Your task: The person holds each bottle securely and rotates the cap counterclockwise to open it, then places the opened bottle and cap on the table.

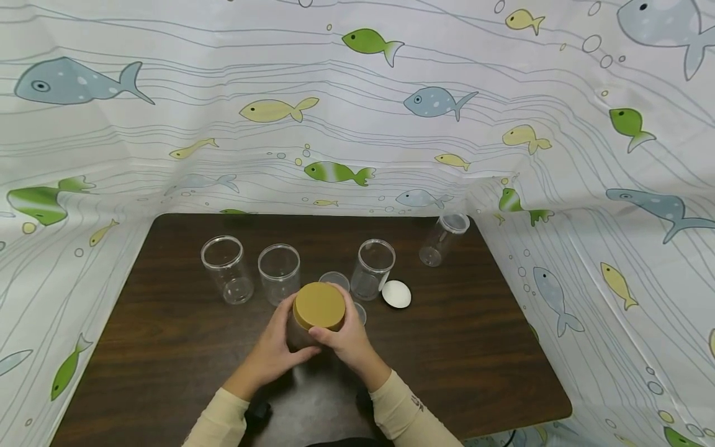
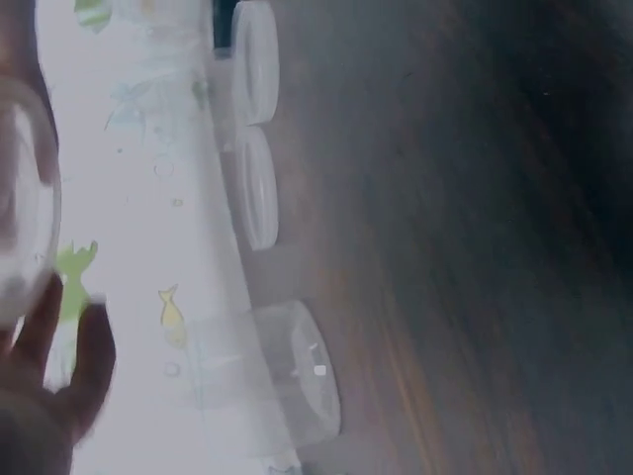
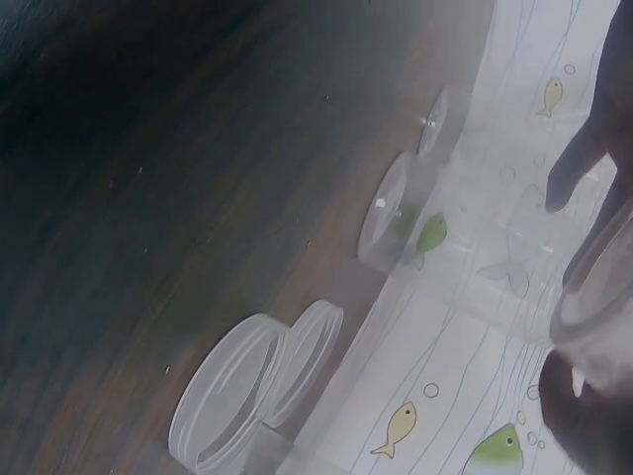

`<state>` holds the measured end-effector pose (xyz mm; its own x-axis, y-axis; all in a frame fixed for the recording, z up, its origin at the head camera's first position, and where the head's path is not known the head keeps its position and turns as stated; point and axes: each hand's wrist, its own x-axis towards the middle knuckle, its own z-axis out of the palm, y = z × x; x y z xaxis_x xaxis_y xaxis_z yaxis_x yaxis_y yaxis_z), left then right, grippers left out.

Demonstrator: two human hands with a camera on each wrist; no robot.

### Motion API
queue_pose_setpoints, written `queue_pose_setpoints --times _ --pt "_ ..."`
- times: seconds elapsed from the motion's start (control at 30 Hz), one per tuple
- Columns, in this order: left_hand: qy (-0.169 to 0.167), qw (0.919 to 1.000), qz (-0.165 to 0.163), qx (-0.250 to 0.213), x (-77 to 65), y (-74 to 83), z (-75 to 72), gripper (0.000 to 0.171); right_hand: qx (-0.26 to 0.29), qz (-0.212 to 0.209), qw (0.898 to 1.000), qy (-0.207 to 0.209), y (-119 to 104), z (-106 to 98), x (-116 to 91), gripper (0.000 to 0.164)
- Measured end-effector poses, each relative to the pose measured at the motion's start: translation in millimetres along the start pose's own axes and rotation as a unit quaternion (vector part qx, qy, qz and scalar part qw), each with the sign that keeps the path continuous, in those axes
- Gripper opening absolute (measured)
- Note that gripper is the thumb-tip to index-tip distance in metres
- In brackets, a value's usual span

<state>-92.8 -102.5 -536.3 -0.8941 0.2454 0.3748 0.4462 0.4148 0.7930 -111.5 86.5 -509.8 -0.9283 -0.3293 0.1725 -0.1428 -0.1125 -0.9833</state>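
Head view puts the gold-lidded jar (image 1: 319, 306) before us, gold top uppermost, held between both hands over the near middle of the table (image 1: 475, 354). Neither grip stands wide: the left hand (image 1: 275, 347) curls round the jar's side, while the right hand (image 1: 350, 335) closes about the lid's edge, thumb along its near side.

We judge the step in hand to be working that gold lid, on or off. The next move would call for the left grip to steady the body while the right turns.

Taking that jar as our clock centre, one clear jar (image 1: 279, 273) stands at 10 o'clock, another (image 1: 373, 270) at 2, and a white disc with a black rim (image 1: 396, 294) lies at 3. A clear lid (image 1: 335, 280) shows at 1 o'clock.

As for writing, we find no brand we can read. Dark lettering on the right sleeve (image 1: 410, 410) is too small to make out, and the pale strip on the 2 o'clock jar may be a label's edge or merely glare.
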Motion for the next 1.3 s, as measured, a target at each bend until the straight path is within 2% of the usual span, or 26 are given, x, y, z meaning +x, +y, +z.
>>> queue_pose_setpoints --times 0.13,0.27,0.4,0.53,0.7,1.07,1.2,1.3 --pt "0.049 0.9975 0.004 0.052 1.1 1.9 6.8 0.112 -0.003 -0.002 0.999 0.04 0.9 8.2 -0.6 0.096" --pt "0.089 0.9929 0.007 0.079 3.2 3.9 11.4 0.116 0.023 -0.013 0.997 0.071 1.0 15.3 -0.2 0.097" --pt "0.103 0.9895 0.017 0.1 5.2 3.7 13.2 0.116 0.036 -0.027 0.995 0.088 0.8 18.5 0.8 0.093" --pt "0.104 0.9883 0.03 0.107 7.7 1.2 11.6 0.113 0.029 -0.028 0.996 0.084 -0.5 18.5 1.6 0.094" --pt "0.082 0.9919 0.043 0.088 11.4 -1.3 5.6 0.109 0.017 -0.024 0.998 0.063 -0.2 14.0 3.1 0.1" --pt "0.006 0.9994 0.025 0.024 12.2 -7.3 -8.0 0.103 0.032 -0.01 0.999 -0.012 0.3 -1.9 5.9 0.1" --pt "-0.037 0.9988 0.008 -0.031 11.9 -7.6 -14.8 0.101 0.057 -0.001 0.997 -0.051 0.5 -8.2 6.6 0.105" --pt "-0.073 0.9934 -0.009 -0.088 11.6 -9.0 -20.3 0.098 0.077 0.015 0.994 -0.079 3.2 -13.2 7.3 0.11"
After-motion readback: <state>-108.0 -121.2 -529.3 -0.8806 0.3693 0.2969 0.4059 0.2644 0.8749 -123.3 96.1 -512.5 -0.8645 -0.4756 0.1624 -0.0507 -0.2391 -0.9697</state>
